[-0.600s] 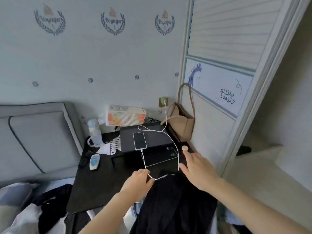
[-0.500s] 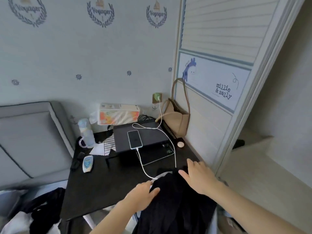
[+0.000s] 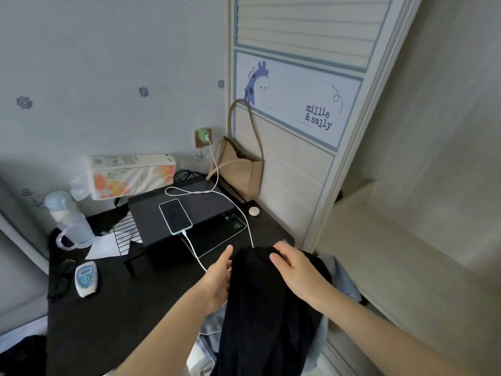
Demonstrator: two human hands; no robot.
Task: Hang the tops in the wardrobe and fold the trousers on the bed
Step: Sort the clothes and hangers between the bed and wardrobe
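Observation:
A black garment [image 3: 268, 316] hangs in front of me at the near edge of the black bedside table [image 3: 127, 316]. My left hand [image 3: 217, 278] grips its left edge, fingers partly hidden behind the cloth. My right hand [image 3: 295, 270] lies over its top right, fingers curled on the fabric. The wardrobe [image 3: 292, 147] with its slatted sliding door stands right behind the table; its open side [image 3: 406, 240] shows a pale shelf. More dark clothing [image 3: 21, 354] lies on the bed at the bottom left.
On the table sit a black riser [image 3: 206, 213] with a phone [image 3: 175, 216] on a white charging cable [image 3: 217, 169], a tissue pack [image 3: 130, 175], a bottle [image 3: 69, 218], a remote [image 3: 86, 278] and a beige bag [image 3: 241, 169]. Light blue cloth [image 3: 344, 280] lies behind the garment.
The view has tilted down and moved closer to the table. Both hands have closed in on the top of the black garment; the right hand moved from near the table's edge onto the cloth.

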